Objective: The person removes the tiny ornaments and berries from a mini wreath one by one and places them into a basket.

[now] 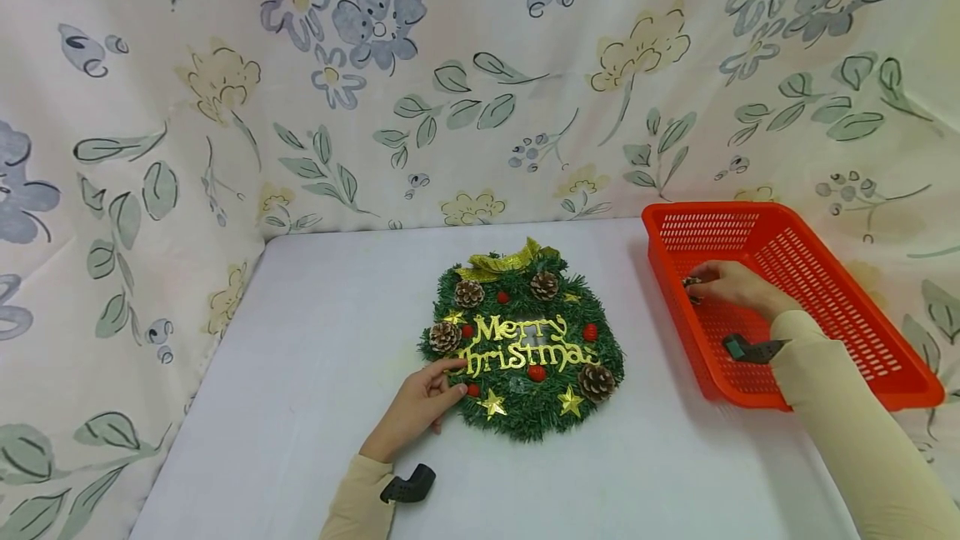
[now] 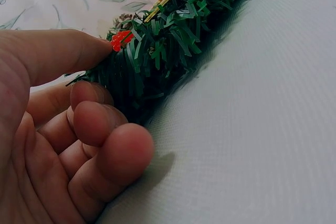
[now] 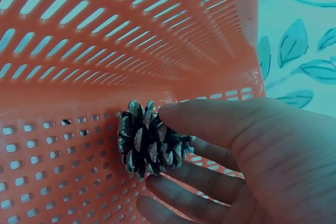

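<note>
A green tinsel wreath [image 1: 517, 423] lies on the white table, bearing gold "Merry Christmas" lettering [image 1: 504, 363], pine cones, red berries and gold stars. At its lower left edge my left hand [image 1: 420, 400] grips the greenery, thumb near a red berry [image 2: 119, 40] and fingers curled against the side. Inside the red basket [image 1: 675, 332], my right hand [image 1: 731, 288] holds a pine cone [image 3: 149, 140] between thumb and fingers. The cone is close to the basket's slotted wall in the right wrist view; in the head view the hand mostly hides it.
The basket stands at the table's right, its rim [image 1: 712, 208] near the floral curtain [image 1: 465, 132] hanging behind the table. White tabletop [image 1: 337, 315] stretches left of the wreath. A dark wrist mount [image 1: 408, 485] sits at the left cuff, another [image 1: 752, 348] at the right.
</note>
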`<state>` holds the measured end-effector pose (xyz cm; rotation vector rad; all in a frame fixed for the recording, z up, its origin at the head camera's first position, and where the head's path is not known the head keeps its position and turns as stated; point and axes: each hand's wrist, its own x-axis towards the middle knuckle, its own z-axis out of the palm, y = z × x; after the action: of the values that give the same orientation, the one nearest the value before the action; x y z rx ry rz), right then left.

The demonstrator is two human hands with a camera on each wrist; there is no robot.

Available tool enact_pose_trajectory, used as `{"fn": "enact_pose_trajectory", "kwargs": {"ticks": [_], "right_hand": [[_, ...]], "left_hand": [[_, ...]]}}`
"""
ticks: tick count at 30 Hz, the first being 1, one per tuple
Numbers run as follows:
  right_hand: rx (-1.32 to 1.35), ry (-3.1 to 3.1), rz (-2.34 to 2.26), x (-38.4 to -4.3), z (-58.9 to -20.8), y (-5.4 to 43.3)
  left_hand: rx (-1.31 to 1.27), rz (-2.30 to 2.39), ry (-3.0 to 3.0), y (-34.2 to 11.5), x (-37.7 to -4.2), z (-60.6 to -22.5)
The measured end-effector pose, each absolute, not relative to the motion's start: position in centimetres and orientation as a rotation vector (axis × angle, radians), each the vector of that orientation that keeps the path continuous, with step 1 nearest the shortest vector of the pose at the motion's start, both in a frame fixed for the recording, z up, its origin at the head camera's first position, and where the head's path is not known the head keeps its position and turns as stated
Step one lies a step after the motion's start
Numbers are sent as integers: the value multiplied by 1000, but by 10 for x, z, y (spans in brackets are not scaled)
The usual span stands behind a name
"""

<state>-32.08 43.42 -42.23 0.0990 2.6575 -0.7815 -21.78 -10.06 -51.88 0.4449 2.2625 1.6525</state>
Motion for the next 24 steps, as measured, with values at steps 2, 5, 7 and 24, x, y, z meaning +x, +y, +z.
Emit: {"fn": "enact_pose_trajectory", "kwargs": {"ticks": [2,5,7,24], "right_hand": [[111,2653,-786,-321,-422,434],[131,2651,-786,-320,-421,433],[144,2652,-788,-320,-421,433],[171,2795,-1004,-313,-387,424]], "left_hand": [[457,1648,2263,-101,-218,-519],[460,1645,2255,-101,-218,-519],[452,1650,2242,-101,-219,-519],[459,1653,2244,-101,-217,-518]]}}
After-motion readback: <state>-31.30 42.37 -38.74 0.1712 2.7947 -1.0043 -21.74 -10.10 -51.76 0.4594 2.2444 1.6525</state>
